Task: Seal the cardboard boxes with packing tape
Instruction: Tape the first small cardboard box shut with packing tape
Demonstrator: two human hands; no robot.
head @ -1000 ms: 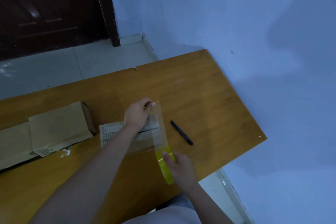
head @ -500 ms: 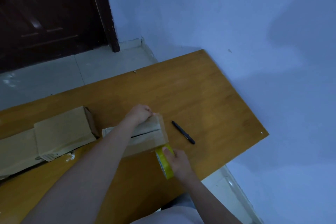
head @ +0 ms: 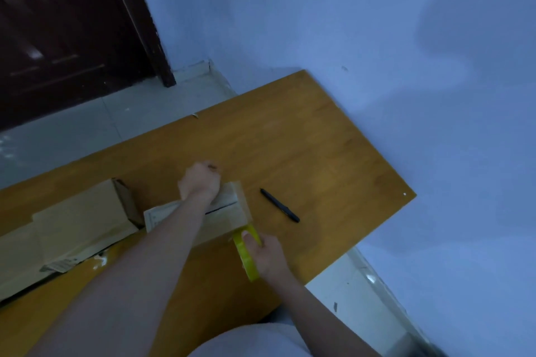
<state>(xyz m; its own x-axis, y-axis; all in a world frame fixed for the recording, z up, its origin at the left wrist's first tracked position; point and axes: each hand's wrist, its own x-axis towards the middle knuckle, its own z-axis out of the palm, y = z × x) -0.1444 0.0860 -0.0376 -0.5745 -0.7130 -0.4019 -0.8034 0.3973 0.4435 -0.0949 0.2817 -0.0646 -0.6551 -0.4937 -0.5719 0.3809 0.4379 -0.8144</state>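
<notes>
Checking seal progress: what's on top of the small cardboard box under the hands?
On the small cardboard box: a dark unsealed flap seam, clear tape over its right end, a printed label at left. The left hand and forearm cover the middle; the right hand holds the yellow tape roll at its corner.

On the wooden table (head: 304, 136) lay a small cardboard box (head: 229, 211), its top seam showing as a dark slit. The left hand (head: 200, 181) rested curled at the box's far edge. The right hand (head: 268, 255) gripped a yellow roll of packing tape (head: 246, 255) at the near end. A black pen (head: 280, 205) lay just beside it, a larger cardboard box (head: 84, 217) left
</notes>
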